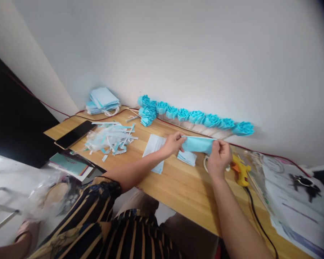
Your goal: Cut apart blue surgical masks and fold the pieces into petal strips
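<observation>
A light-blue piece of face-mask fabric (197, 144) is stretched between my two hands, above the wooden table. My left hand (174, 144) pinches its left end. At the right end, the fingers of my right hand (220, 156) are closed on it. Beneath it lies a small folded pale-blue piece (187, 158). A flat whitish-blue sheet (153, 144) lies partly under my left forearm. Close to my right hand is a yellow glue gun (241, 170) with a black cord.
Several blue fabric flowers (197, 117) line the wall. Left are cut strips (113, 138), a phone (75, 134) and stacked face masks (104, 100). Keys (305, 183) lie on papers (291, 216) at the right. A red cord (270, 154) runs along the table's back.
</observation>
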Action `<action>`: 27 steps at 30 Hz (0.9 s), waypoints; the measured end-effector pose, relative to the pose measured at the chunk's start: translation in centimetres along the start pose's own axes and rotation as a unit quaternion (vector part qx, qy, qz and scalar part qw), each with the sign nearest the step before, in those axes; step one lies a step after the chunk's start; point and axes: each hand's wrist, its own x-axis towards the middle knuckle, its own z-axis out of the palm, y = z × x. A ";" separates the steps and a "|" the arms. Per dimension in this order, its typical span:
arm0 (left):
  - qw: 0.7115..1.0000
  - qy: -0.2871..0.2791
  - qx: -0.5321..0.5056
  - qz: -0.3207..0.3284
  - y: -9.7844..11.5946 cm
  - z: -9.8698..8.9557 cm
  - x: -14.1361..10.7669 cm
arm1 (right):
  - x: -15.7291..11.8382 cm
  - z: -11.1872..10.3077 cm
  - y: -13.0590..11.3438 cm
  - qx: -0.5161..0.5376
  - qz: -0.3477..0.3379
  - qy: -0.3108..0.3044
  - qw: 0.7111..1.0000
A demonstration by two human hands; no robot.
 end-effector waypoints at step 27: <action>0.991 -0.072 -0.115 -0.021 -0.2 0.6 0.0 | 0.7 -0.2 -0.1 -0.033 0.020 0.061 0.997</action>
